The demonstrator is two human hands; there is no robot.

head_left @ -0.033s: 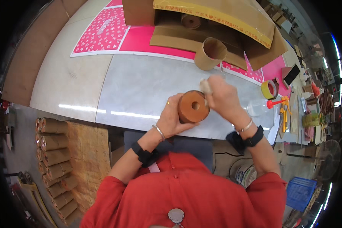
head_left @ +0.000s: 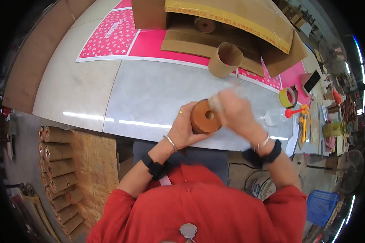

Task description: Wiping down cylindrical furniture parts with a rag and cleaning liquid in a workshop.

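While the left hand [head_left: 183, 126] wraps around the left and lower side of a brown cylinder [head_left: 198, 120], the right hand [head_left: 236, 112] sits at its upper right in the head view, fingers drawn together on a pale wad [head_left: 215, 104], though blur hides the exact grip. The cylinder is near the middle of the frame, over the near edge of the grey table [head_left: 150, 89]; its holed end faces up toward the camera, tipped slightly right, so its long axis seems to run mostly along the line of sight, with its depth hidden. The left hand is nearer, being clamped on it; the wad overlaps the end's upper right rim, and whether they touch I cannot tell. At the upper centre, a cardboard box [head_left: 182, 40] carries a yellow strip [head_left: 231, 21] printed with red characters. At the upper left, a pink sheet [head_left: 109, 36] bears small white motifs. At the lower right, a bucket [head_left: 263, 187] has printing too small to read.
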